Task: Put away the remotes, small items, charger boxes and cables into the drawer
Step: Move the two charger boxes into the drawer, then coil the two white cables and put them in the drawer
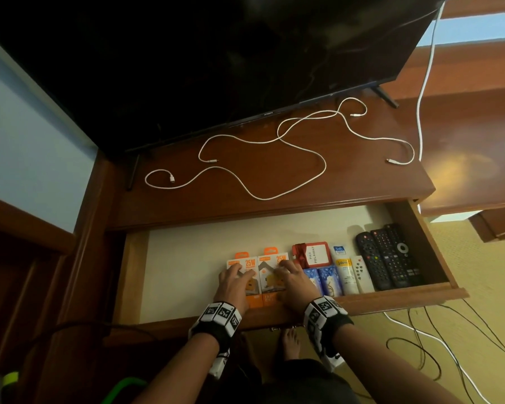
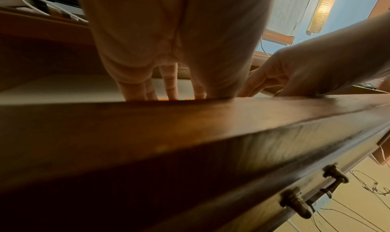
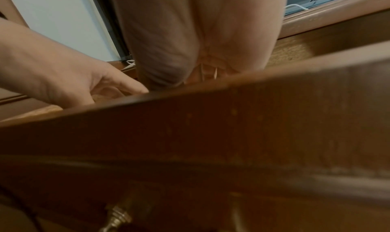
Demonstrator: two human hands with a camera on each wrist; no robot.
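Left hand palm down, fingers spread forward, right hand just beside it, fingers loosely bent, forearms parallel

Two orange charger boxes are counted in the drawer. Three black remotes and one small white remote are seen at its right end. Two blue packets, one tube and one red tag are lined up between them. Two white cables are counted on the surface. Two hands are seen.
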